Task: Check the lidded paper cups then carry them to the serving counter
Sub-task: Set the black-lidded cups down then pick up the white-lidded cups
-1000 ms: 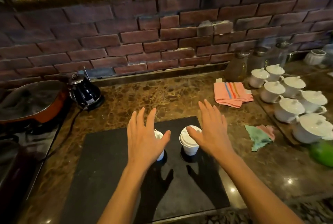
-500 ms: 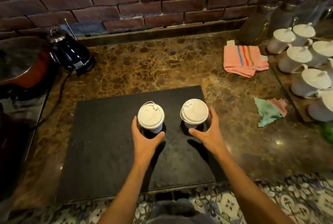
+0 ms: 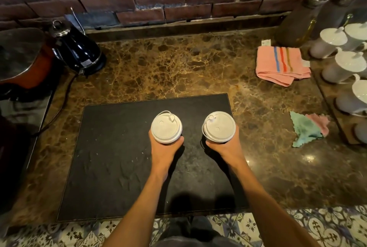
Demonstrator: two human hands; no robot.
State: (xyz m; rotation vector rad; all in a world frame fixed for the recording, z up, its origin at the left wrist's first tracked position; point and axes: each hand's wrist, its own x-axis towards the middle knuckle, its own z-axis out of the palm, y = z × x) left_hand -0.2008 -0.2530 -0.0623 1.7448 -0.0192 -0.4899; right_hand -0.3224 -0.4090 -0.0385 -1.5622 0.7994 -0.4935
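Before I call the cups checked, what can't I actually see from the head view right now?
- Cup walls and bases: hidden under the left cup's lid and right cup's lid.
- Contents and fill level: lids cover them.
- Fingers of the left hand and right hand: mostly behind the cups.
- Whether the cups touch the black mat: cannot tell.
- Serving counter: not in view.

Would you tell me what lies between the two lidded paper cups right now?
Nothing: the head view shows only bare black mat between the left cup and right cup.
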